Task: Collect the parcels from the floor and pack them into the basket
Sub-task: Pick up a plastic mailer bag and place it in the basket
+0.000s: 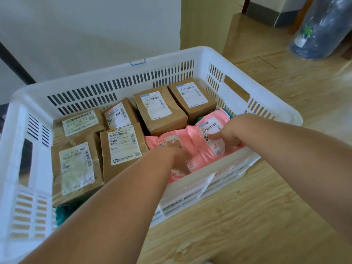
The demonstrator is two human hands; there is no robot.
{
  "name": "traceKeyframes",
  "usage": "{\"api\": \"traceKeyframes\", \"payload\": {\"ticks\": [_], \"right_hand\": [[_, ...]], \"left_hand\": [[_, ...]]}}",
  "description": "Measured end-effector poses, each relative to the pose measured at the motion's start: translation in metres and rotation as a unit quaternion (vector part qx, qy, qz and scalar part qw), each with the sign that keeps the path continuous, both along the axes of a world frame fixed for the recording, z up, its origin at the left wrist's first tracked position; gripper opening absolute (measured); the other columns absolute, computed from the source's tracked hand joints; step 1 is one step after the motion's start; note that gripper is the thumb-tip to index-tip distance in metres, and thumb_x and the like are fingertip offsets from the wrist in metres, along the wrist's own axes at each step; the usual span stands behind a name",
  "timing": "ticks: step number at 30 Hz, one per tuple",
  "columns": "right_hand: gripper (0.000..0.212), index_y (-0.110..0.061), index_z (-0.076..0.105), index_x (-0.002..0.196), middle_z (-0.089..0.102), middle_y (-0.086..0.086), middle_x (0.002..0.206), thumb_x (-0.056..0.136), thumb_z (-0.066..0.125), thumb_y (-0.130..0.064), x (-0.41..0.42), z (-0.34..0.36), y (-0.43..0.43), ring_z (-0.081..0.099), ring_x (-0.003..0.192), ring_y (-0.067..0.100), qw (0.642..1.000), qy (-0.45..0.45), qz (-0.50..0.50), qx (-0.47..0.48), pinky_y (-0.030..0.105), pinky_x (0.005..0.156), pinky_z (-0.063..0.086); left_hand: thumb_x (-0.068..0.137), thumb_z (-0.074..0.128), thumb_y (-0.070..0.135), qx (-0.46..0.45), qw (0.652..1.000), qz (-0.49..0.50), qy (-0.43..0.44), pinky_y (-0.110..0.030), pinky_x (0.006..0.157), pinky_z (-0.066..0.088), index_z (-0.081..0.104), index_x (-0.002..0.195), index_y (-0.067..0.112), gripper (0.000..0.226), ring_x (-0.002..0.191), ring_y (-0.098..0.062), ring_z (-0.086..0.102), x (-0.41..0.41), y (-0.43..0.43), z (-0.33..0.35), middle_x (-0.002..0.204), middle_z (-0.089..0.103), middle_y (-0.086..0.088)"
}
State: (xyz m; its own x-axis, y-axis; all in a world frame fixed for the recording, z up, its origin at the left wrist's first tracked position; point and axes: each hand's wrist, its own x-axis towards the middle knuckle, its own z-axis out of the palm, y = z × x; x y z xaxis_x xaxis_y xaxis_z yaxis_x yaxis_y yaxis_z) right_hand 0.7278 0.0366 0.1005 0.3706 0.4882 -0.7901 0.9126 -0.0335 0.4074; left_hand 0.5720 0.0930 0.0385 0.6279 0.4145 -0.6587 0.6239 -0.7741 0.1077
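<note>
A white slatted basket (118, 73) stands on the wooden floor, packed with several brown cardboard parcels (162, 111) bearing shipping labels. Two pink plastic mailer parcels lie in its near right corner. My left hand (177, 155) reaches in over the near wall and grips the front pink parcel (152, 141), though the fingers are blurred. My right hand (230, 130) holds the rear pink parcel (219, 115), one digit pressed on its white label. Both forearms cross the basket's near rim.
Teal fabric or plastic shows under the boxes at the near left (64, 212) and behind the pink parcels. A clear bag holding dark items (322, 29) leans at the far right. A white wall is behind the basket, with wooden floor (266, 216) to the right.
</note>
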Motion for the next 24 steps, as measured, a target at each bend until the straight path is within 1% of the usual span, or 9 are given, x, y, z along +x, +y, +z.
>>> {"api": "traceKeyframes", "payload": {"ticks": [3, 4, 6, 8, 11, 12, 15, 18, 24], "right_hand": [[0.07, -0.047, -0.001, 0.147, 0.031, -0.001, 0.112, 0.1, 0.047, -0.031, -0.001, -0.007, 0.006, 0.036, 0.075, 0.014, 0.999, 0.001, 0.036, -0.02, 0.024, 0.059, 0.036], [0.058, -0.048, 0.009, 0.14, 0.037, -0.001, 0.117, 0.1, 0.047, -0.033, -0.004, -0.007, 0.005, 0.04, 0.085, 0.015, 0.999, 0.024, 0.037, -0.004, 0.025, 0.066, 0.041], [0.058, -0.034, 0.018, 0.151, 0.041, 0.005, 0.141, 0.101, 0.045, -0.037, -0.006, -0.008, 0.008, 0.045, 0.108, 0.022, 0.999, 0.039, 0.034, 0.013, 0.031, 0.089, 0.042], [0.065, -0.035, 0.014, 0.154, 0.043, 0.002, 0.142, 0.099, 0.049, -0.038, -0.005, -0.004, 0.014, 0.05, 0.117, 0.023, 0.999, 0.041, 0.018, 0.016, 0.031, 0.093, 0.041], [0.061, -0.037, 0.027, 0.151, 0.052, -0.005, 0.088, 0.097, 0.055, -0.036, -0.012, 0.008, 0.03, 0.05, 0.068, 0.011, 0.997, 0.065, 0.0, 0.046, 0.022, 0.059, 0.041], [0.056, -0.034, 0.034, 0.149, 0.05, -0.004, 0.082, 0.097, 0.055, -0.034, -0.016, 0.012, 0.037, 0.046, 0.061, 0.009, 0.995, 0.066, 0.006, 0.072, 0.021, 0.054, 0.038], [0.039, -0.019, 0.057, 0.134, 0.064, 0.0, 0.102, 0.095, 0.056, -0.023, -0.029, 0.01, 0.061, 0.053, 0.07, 0.012, 0.979, 0.075, 0.025, 0.185, 0.022, 0.059, 0.043], [0.029, -0.013, 0.069, 0.11, 0.069, 0.005, 0.11, 0.088, 0.052, -0.006, -0.043, 0.009, 0.085, 0.062, 0.089, 0.018, 0.936, 0.126, -0.001, 0.329, 0.036, 0.084, 0.055], [0.029, -0.011, 0.071, 0.101, 0.069, 0.009, 0.105, 0.084, 0.049, -0.003, -0.106, 0.037, 0.114, 0.064, 0.095, 0.028, 0.869, 0.175, 0.05, 0.461, 0.041, 0.087, 0.053]], "left_hand": [[0.089, 0.063, 0.037, 0.01, 1.0, -0.01, -0.003, -0.053, 0.111, 0.032, 0.027, 0.149, 0.045, 0.07, 0.143, -0.031, 0.015, 0.0, 0.0, -0.001, 0.152, 0.02, -0.002], [0.089, 0.064, 0.036, 0.009, 1.0, -0.009, -0.006, -0.055, 0.11, 0.033, 0.026, 0.149, 0.046, 0.071, 0.144, -0.031, 0.013, -0.001, -0.001, -0.002, 0.153, 0.019, -0.002], [0.088, 0.064, 0.038, 0.004, 1.0, -0.003, -0.016, -0.057, 0.112, 0.029, 0.027, 0.148, 0.046, 0.071, 0.146, -0.03, 0.011, -0.002, -0.001, -0.004, 0.155, 0.017, -0.001], [0.089, 0.063, 0.04, -0.011, 0.999, 0.017, -0.045, -0.054, 0.114, 0.024, 0.031, 0.148, 0.041, 0.067, 0.147, -0.027, 0.012, -0.006, 0.0, -0.008, 0.157, 0.018, 0.002], [0.09, 0.061, 0.031, -0.056, 0.983, 0.118, -0.132, -0.041, 0.111, 0.034, 0.045, 0.142, 0.035, 0.055, 0.139, -0.021, 0.034, -0.017, 0.002, -0.008, 0.153, 0.032, 0.003], [0.091, 0.059, 0.025, -0.052, 0.974, 0.147, -0.164, -0.036, 0.106, 0.041, 0.049, 0.139, 0.035, 0.05, 0.131, -0.02, 0.044, -0.021, 0.003, -0.004, 0.148, 0.04, 0.003], [0.094, 0.052, 0.016, 0.044, 0.953, 0.183, -0.235, -0.035, 0.093, 0.051, 0.056, 0.131, 0.034, 0.041, 0.115, -0.018, 0.055, -0.034, 0.004, 0.014, 0.138, 0.049, 0.004], [0.094, 0.051, 0.009, 0.142, 0.915, 0.223, -0.303, -0.034, 0.097, 0.048, 0.059, 0.126, 0.029, 0.04, 0.117, -0.017, 0.051, -0.056, 0.012, 0.028, 0.133, 0.052, 0.005], [0.097, 0.046, 0.016, 0.307, 0.861, 0.24, -0.328, -0.04, 0.122, 0.012, 0.047, 0.14, 0.028, 0.045, 0.143, -0.018, 0.026, -0.133, 0.028, 0.07, 0.151, 0.038, 0.004]]}}
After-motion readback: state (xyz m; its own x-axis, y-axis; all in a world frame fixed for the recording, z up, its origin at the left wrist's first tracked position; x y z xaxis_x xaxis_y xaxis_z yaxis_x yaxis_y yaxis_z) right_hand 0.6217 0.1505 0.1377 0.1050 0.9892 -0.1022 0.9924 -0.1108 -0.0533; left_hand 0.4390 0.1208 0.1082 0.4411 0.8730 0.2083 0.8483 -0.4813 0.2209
